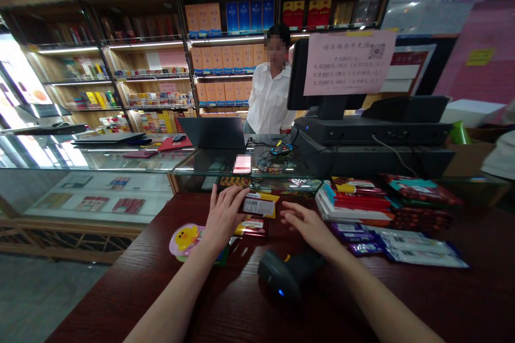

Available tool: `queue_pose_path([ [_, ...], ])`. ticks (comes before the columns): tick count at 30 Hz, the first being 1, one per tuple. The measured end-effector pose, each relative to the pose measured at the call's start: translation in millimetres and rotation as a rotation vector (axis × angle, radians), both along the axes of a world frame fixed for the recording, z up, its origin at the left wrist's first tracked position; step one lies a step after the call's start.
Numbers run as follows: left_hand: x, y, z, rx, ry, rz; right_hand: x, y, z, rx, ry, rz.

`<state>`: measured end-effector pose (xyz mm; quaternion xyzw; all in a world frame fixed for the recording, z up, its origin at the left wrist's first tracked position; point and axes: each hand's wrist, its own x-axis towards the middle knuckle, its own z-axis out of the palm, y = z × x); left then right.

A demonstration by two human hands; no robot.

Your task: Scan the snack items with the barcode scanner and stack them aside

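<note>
My left hand (pixel 225 214) grips the edge of a flat yellow and dark packet (pixel 260 205), its white barcode label facing up. Below it, a red and yellow packet (pixel 253 226) lies on the counter. A pink and purple package with a yellow duck (pixel 187 238) sits left of my left wrist, partly covered by it. My right hand (pixel 308 225) hovers just right of the held packet, fingers loosely bent and apart, with nothing visible in them. Between my forearms rests a black barcode scanner (pixel 281 278) with a blue light lit.
Stacked red and white packets (pixel 354 203), dark red bags (pixel 420 203) and purple and white sachets (pixel 414 246) lie to the right. A monitor (pixel 298 64) with a pink sign stands behind them. Across the glass counter stands a person in a white shirt (pixel 267 99), near a laptop (pixel 215 133).
</note>
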<state>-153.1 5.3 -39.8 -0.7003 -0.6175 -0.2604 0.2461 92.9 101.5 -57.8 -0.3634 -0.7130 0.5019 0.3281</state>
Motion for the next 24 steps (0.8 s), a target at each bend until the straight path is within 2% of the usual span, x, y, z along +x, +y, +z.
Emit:
queue_pose_path([
  [5, 5, 0, -0.9, -0.017, -0.015, -0.02, -11, -1, 2.8, -0.014, 0.033, -0.034],
  [12, 10, 1, -1.6, -0.062, -0.104, 0.0, -12, -4, 2.6, -0.02, 0.093, -0.069],
  [19, 15, 0, -3.7, -0.28, -0.252, 0.036, -12, -7, 3.3, -0.081, 0.098, -0.074],
  [24, 15, 2, -9.3, -0.305, -0.376, -0.021, -13, -6, 2.2, -0.087, 0.1, -0.092],
])
